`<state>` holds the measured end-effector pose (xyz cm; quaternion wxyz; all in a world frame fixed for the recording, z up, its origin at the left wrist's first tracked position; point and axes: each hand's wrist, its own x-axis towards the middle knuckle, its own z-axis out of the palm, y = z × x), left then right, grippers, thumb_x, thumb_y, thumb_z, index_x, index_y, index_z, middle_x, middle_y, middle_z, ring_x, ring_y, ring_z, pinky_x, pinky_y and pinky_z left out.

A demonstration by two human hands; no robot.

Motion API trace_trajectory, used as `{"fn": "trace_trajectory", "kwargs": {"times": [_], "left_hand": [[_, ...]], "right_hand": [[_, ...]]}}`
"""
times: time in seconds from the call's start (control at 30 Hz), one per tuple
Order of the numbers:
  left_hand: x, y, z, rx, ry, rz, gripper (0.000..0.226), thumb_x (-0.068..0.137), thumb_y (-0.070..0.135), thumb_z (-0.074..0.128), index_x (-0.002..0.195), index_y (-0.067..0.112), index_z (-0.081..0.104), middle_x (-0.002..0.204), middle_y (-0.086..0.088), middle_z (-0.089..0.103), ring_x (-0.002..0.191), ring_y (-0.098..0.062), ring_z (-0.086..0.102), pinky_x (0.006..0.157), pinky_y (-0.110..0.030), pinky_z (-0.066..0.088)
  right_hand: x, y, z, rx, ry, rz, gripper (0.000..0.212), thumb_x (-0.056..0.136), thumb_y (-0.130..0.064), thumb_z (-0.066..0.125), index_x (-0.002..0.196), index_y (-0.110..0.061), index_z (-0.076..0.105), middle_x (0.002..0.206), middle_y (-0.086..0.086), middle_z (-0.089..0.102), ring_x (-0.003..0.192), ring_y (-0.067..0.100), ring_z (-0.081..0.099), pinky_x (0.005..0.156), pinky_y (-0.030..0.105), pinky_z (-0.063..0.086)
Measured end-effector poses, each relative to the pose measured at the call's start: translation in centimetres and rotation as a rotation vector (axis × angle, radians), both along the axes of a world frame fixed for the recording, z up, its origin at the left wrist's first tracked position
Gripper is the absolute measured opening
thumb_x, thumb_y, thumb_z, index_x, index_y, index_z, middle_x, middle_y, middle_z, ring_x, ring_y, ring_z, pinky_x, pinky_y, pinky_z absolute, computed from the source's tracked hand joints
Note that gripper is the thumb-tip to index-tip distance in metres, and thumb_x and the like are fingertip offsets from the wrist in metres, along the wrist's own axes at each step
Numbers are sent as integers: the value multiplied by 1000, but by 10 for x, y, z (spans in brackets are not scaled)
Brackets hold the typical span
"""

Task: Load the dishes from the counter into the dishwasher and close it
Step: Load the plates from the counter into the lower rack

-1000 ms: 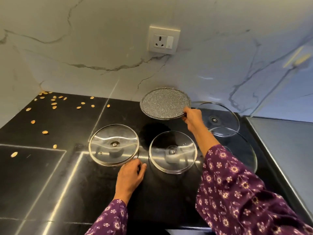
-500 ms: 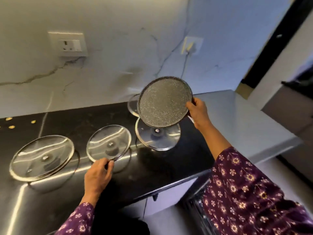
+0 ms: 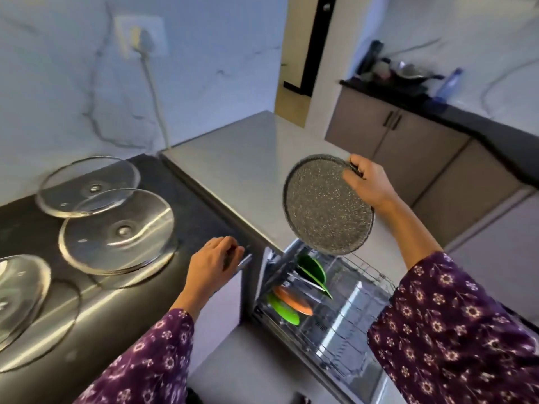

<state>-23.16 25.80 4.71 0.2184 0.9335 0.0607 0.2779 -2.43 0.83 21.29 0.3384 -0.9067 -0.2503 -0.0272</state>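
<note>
Since half a second ago the right hand (image 3: 367, 185) has been swung off from over the glass lids (image 3: 116, 231) and out past the end of the counter (image 3: 192, 205). Its fingers (image 3: 360, 163) are curled round the top rim of the speckled grey plate (image 3: 328, 208), thumb on the face, so the plate is held tilted in mid-air, pretty much right over the open dishwasher rack (image 3: 364, 275). The left hand (image 3: 213, 260) is rested at the counter's front edge, fingers loosely bent, nothing gripped. Down in the rack, green plates (image 3: 312, 269) and an orange plate (image 3: 291, 297) are stood on edge. Three lids are sat on the counter, the back two overlapping.
</note>
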Motion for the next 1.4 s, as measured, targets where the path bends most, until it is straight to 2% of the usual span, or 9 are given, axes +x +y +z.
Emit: {"fn": "trace_trajectory", "kwargs": {"times": [0.23, 0.33, 0.47, 0.63, 0.83, 1.0, 1.17, 1.33, 1.4], "left_hand": [[119, -93, 3, -34, 92, -235, 23, 88, 40, 45, 85, 21, 57, 79, 9, 59, 73, -15, 59, 53, -32, 49], [168, -117, -5, -82, 152, -256, 23, 89, 40, 42, 88, 21, 55, 82, 7, 59, 79, -15, 57, 60, -33, 49], [232, -135, -24, -59, 188, -247, 17, 96, 33, 46, 96, 18, 54, 88, 5, 58, 83, -10, 52, 66, -25, 46], [306, -142, -49, 33, 192, -252, 28, 94, 18, 52, 117, 3, 52, 113, -11, 60, 101, -24, 57, 89, -32, 47], [355, -146, -85, 70, 228, -240, 28, 96, 17, 47, 120, 1, 51, 119, -13, 58, 105, -27, 58, 91, -32, 45], [364, -146, -94, 47, 205, -192, 30, 97, 17, 40, 122, 6, 51, 127, -9, 55, 115, -22, 51, 98, -28, 40], [363, -147, -94, 64, 220, -162, 28, 95, 12, 41, 119, 6, 54, 124, -9, 56, 112, -23, 53, 92, -30, 45], [366, -146, -97, 97, 236, -185, 26, 96, 10, 40, 116, 5, 55, 122, -10, 56, 115, -22, 50, 96, -27, 39], [366, -146, -97, 109, 247, -186, 27, 96, 11, 37, 116, 5, 55, 122, -9, 56, 116, -21, 50, 96, -25, 35]], "right_hand": [[56, -96, -52, -186, 96, -11, 12, 90, -10, 52, 80, -4, 55, 66, 4, 52, 55, 14, 44, 52, 27, 36], [86, -120, -96, -295, 77, 25, 12, 89, -11, 53, 79, -7, 54, 69, 3, 52, 57, 16, 46, 51, 21, 36], [131, -133, -170, -384, 75, 25, 9, 85, -7, 54, 77, -4, 53, 71, 4, 48, 62, 18, 43, 60, 27, 31], [185, -122, -265, -554, 159, -7, 14, 89, -14, 48, 99, -7, 55, 102, 12, 55, 89, 31, 57, 75, 36, 45], [227, -98, -343, -829, 195, 32, 31, 96, -12, 43, 127, -8, 45, 124, 11, 47, 98, 33, 60, 72, 35, 45], [255, -93, -413, -797, 225, 89, 32, 100, -19, 34, 128, -9, 44, 125, 12, 48, 102, 34, 60, 81, 39, 48], [267, -87, -470, -739, 248, 42, 37, 99, -30, 24, 114, -11, 52, 108, 15, 59, 102, 35, 57, 86, 44, 43], [274, -81, -502, -746, 253, 123, 34, 103, -17, 27, 134, -6, 39, 130, 13, 49, 97, 25, 62, 79, 31, 49], [276, -79, -516, -719, 290, 125, 33, 102, -16, 31, 133, -8, 40, 128, 13, 51, 94, 25, 63, 79, 32, 52]]}}
